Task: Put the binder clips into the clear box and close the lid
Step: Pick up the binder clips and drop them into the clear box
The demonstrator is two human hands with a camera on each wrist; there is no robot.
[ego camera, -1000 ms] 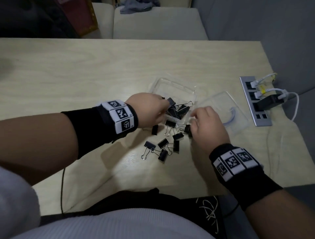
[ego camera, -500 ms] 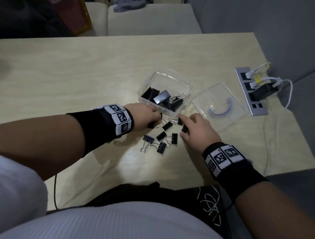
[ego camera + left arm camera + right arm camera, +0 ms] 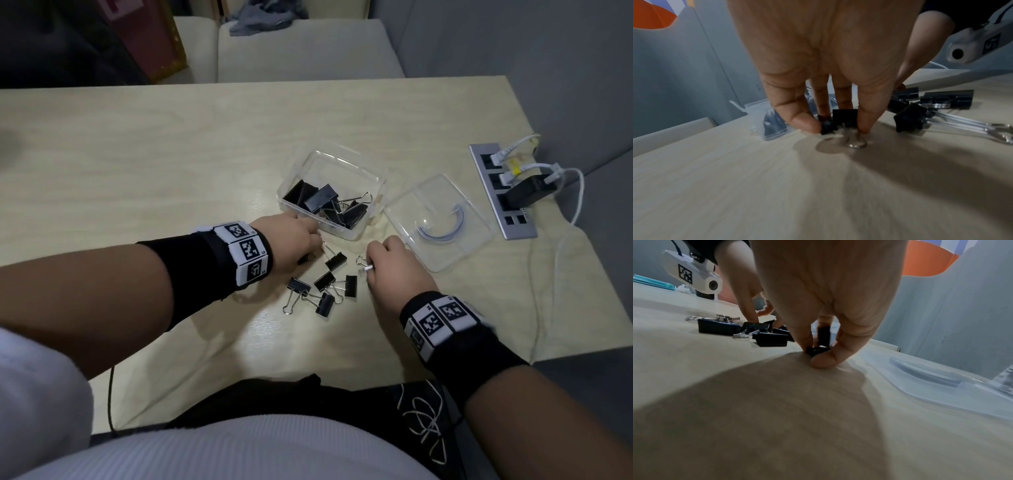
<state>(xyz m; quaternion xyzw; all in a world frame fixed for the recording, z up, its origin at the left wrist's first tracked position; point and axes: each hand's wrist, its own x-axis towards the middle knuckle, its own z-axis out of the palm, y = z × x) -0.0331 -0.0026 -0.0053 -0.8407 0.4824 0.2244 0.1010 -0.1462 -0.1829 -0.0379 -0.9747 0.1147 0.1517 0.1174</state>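
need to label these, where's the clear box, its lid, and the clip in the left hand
clear box [image 3: 371, 185]: head view, bare right wall.
lid [image 3: 476, 222]: head view, flat right part.
clip in the left hand [image 3: 844, 116]: left wrist view, black body between fingers.

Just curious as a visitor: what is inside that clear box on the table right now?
The clear box holds a heap of black binder clips with silver wire handles, lid off beside it. They overlap, so their exact number and any clips underneath cannot be seen.
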